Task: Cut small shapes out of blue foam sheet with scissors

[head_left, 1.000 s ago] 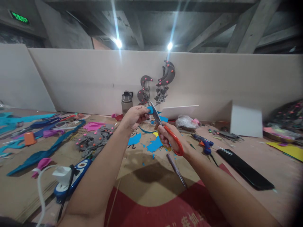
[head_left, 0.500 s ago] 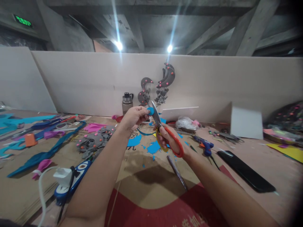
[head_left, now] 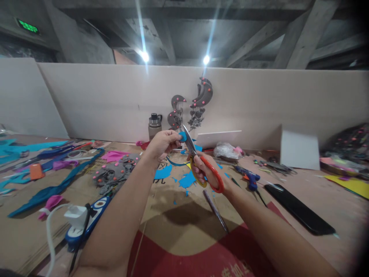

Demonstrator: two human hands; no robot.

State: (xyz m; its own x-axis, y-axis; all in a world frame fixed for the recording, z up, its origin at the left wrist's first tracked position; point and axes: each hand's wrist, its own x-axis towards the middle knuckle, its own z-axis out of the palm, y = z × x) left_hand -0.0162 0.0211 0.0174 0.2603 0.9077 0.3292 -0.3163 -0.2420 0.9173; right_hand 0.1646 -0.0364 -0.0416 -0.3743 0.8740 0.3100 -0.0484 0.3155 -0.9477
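Between the thumb and fingers of my left hand (head_left: 166, 143) is a small rounded blue piece (head_left: 182, 136), felt or paper, I cannot tell which. My right hand (head_left: 205, 169) grips scissors (head_left: 211, 169) with red and yellow handles. Their blades point up and away, lying against the right edge of the blue piece. Both hands are raised above the cardboard (head_left: 161, 227). Blue scraps (head_left: 188, 179) of several sizes lie beneath them.
A glue gun (head_left: 250, 178) and a black phone-like slab (head_left: 298, 209) lie right. A blue power strip (head_left: 86, 223) with a white plug sits left, near grey felt pieces (head_left: 115, 173). Behind stand a bottle (head_left: 155, 127) and grey moon ornaments (head_left: 204, 92) against a white board (head_left: 109, 104).
The scissor blades have shifted very slightly left against the blue piece, which has turned a little. My hands otherwise stay in place.
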